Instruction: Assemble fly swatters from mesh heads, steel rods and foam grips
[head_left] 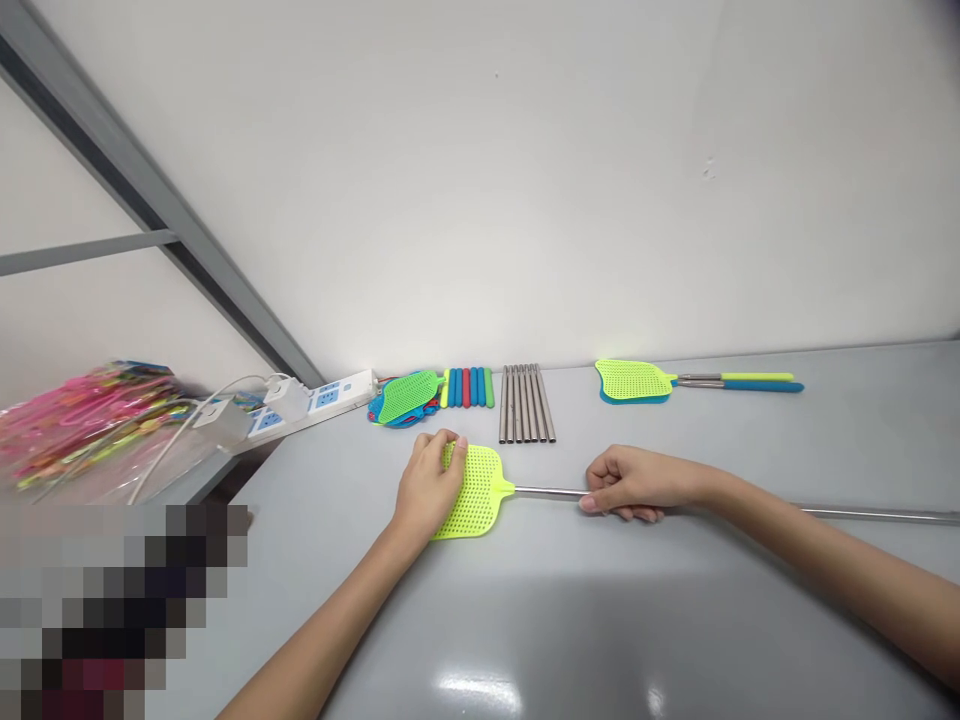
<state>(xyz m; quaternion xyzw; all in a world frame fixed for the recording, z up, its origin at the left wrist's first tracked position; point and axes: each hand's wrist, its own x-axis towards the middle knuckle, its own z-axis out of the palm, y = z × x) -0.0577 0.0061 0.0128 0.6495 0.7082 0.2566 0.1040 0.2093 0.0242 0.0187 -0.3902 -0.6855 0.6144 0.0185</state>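
A yellow-green fly swatter point(480, 490) lies across the grey table, its perforated head to the left. My left hand point(431, 480) grips the far left part of that head, thumb on top. Closed around the thin metal rod point(547, 492) is my right hand point(628, 483), a short way right of the swatter's neck. The rod passes under my right forearm and comes out beyond it, stretching to the right edge of the view. Its far end is out of sight.
Along the wall lie a pile of swatter heads point(409, 398), several coloured grip sleeves point(466, 388), several metal tubes point(527, 405) and two swatters with handles point(637, 382). A power strip point(330, 398) with chargers sits at the left, beside bagged colourful items point(90, 415).
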